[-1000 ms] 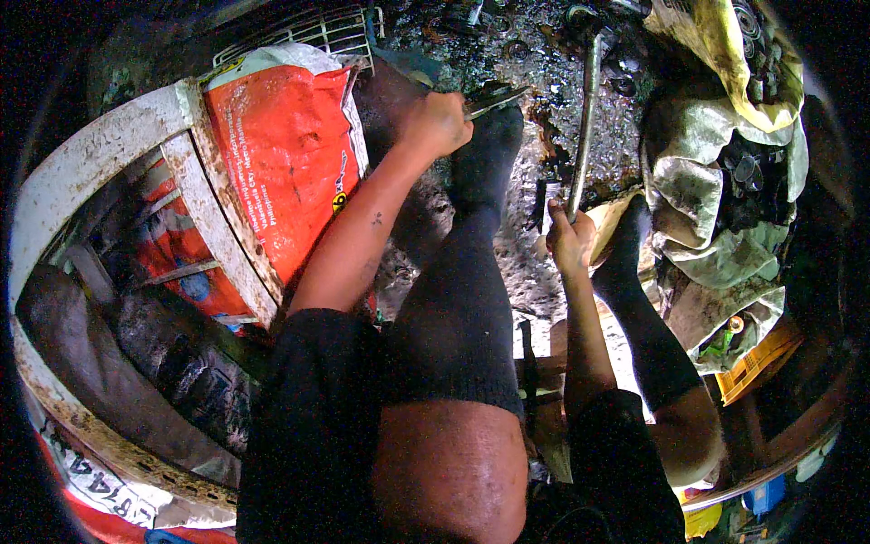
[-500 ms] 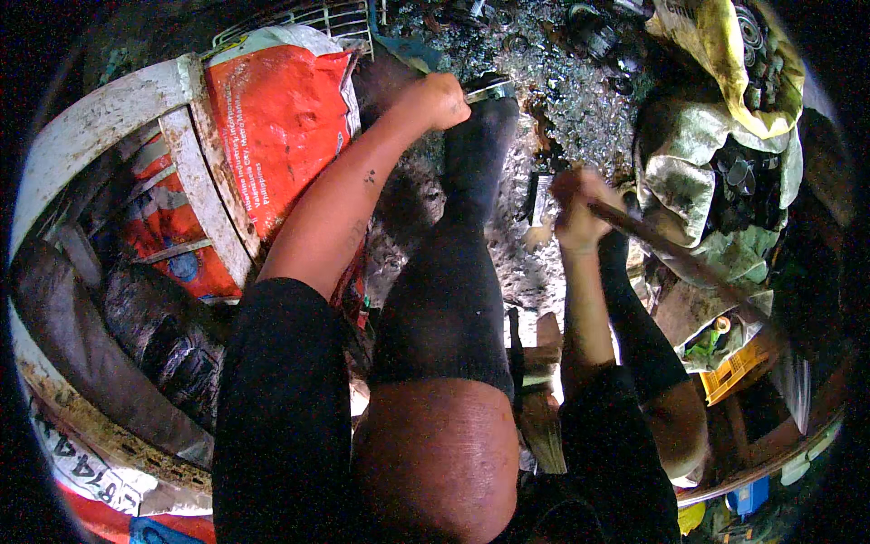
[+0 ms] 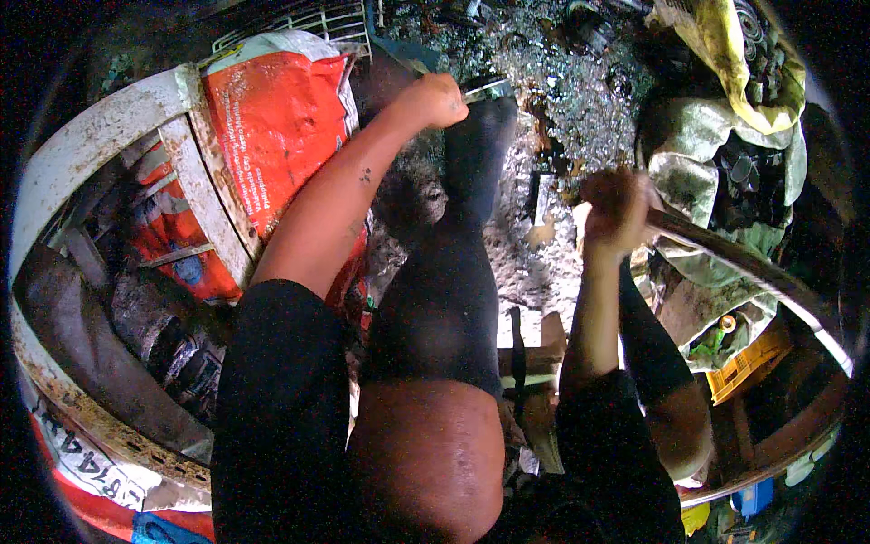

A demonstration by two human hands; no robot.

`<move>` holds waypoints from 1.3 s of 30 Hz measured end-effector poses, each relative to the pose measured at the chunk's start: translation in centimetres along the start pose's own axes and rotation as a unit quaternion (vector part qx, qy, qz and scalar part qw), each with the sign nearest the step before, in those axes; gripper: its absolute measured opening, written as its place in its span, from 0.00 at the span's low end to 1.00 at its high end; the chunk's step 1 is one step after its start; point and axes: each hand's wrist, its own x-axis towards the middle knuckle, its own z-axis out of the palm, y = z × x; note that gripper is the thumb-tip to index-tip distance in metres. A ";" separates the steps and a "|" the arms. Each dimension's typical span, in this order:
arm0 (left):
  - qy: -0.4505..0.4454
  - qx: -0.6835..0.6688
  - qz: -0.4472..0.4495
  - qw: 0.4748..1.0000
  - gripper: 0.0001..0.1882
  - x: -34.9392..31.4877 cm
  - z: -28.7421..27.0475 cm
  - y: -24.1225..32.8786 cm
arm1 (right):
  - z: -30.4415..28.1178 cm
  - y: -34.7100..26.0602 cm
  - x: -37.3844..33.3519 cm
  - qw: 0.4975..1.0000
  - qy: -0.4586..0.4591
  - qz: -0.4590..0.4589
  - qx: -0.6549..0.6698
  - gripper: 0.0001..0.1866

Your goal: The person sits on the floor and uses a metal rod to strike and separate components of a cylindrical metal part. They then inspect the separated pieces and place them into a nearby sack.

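My left hand [image 3: 441,100] is closed in a fist beyond my left knee, by the toe end of my dark leg covering. A small flat metal piece [image 3: 489,89] juts out from its right side; the part inside the fist is hidden. On the right, my right hand [image 3: 616,216], blurred by motion, is wrapped round the grip of a long machete-like tool [image 3: 748,263]. The tool reaches rightward from the fist and shows a bright lower edge. Its kind is not fully clear. Pale, littered ground [image 3: 535,272] lies between my lower legs.
At left, a white rusty frame [image 3: 113,131] curves round, beside a red sack [image 3: 276,127]. Shiny fragments [image 3: 562,100] cover the ground ahead. Dirty pale sacks [image 3: 684,168] with scrap stand at right, near a yellow crate [image 3: 748,363]. A wire rack [image 3: 317,23] is behind.
My right hand has moved right and slightly down, and the tool has swung so its far end sits higher and further right. My left hand has hardly moved.
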 end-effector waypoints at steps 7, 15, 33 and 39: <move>0.001 0.048 -0.023 0.999 0.23 1.1 -0.4 2.5 | -8.1 11.1 -5.7 0.811 -0.041 0.330 -0.482 0.21; 0.100 0.070 0.011 0.992 0.15 -2.1 0.5 5.3 | -9.3 6.9 -4.0 0.871 0.041 0.284 -0.399 0.24; 0.101 0.025 0.098 0.990 0.31 3.8 -3.1 2.9 | -7.8 6.6 -4.3 0.893 0.048 0.290 -0.341 0.18; 0.042 0.012 0.192 0.980 0.34 6.1 -1.5 0.5 | -7.4 4.5 -3.7 0.877 0.054 0.312 -0.362 0.20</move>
